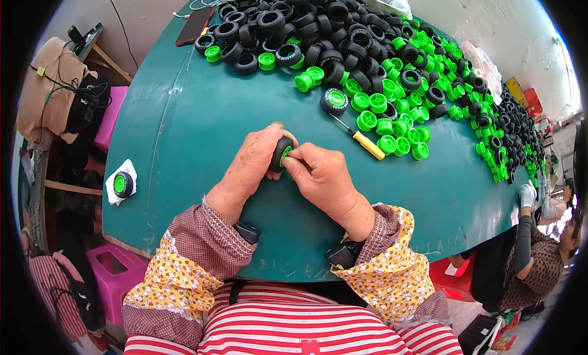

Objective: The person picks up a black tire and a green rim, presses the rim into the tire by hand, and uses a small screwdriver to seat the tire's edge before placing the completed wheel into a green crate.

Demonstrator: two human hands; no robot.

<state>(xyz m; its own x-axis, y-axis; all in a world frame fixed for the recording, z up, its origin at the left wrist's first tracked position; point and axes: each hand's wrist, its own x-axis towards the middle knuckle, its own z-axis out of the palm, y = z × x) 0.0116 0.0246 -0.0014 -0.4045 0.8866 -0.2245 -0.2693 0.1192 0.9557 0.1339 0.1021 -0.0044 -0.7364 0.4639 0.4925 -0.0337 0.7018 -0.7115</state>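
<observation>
Between my two hands, above the green table, is a small black toy tire (280,152) with a bright green wheel hub set in it. My left hand (254,156) is wrapped round the tire from the left. On the right, my right hand (323,174) pinches at the green hub with thumb and bent forefinger. Farther off to the right lies a screwdriver (367,145) with a yellow handle, its shaft pointing at a fitted wheel (335,101). Loose green hubs (401,128) are scattered beside it.
A large heap of black tires (331,33) and green hubs covers the far side of the table (184,153). At the left edge, another fitted wheel (122,185) rests on white tissue. A pink stool (116,275) stands lower left. Another person (539,263) sits at the right.
</observation>
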